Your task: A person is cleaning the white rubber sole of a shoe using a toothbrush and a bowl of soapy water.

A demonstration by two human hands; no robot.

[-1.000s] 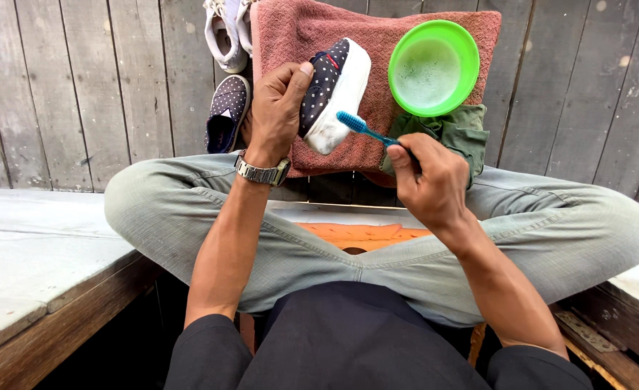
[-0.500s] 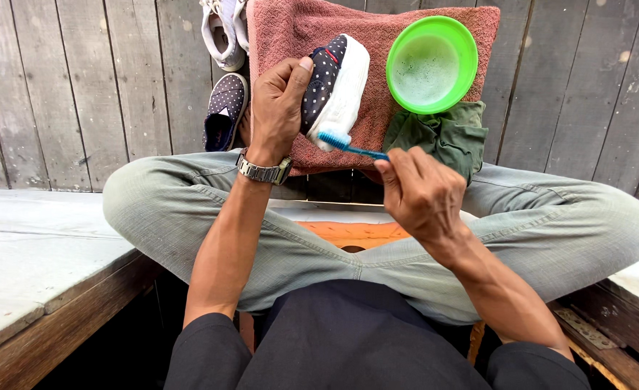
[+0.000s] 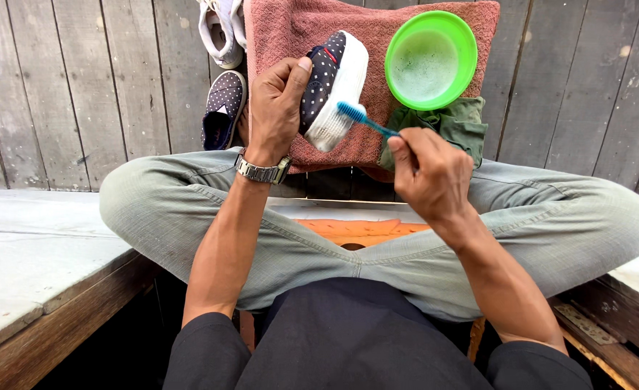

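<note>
Grey weathered planks [image 3: 67, 87] make up the floor, with pale slab ledges on wooden edging at either side. The person sits cross-legged in light trousers above an orange stool [image 3: 355, 230]. On the boards lies a pink towel [image 3: 290, 29], bearing a green bowl [image 3: 431, 59] of foamy water; a crumpled olive cloth [image 3: 458, 124] sits just below the bowl. A spotted navy shoe [image 3: 223, 110] and white sneakers [image 3: 218, 27] rest left of the towel. The left hand [image 3: 276, 108], wristwatch on, is wrapped around the matching spotted shoe [image 3: 334, 87], sole turned rightward. The right hand [image 3: 429, 173] is closed on a blue toothbrush [image 3: 366, 120], bristles touching the white sole.
</note>
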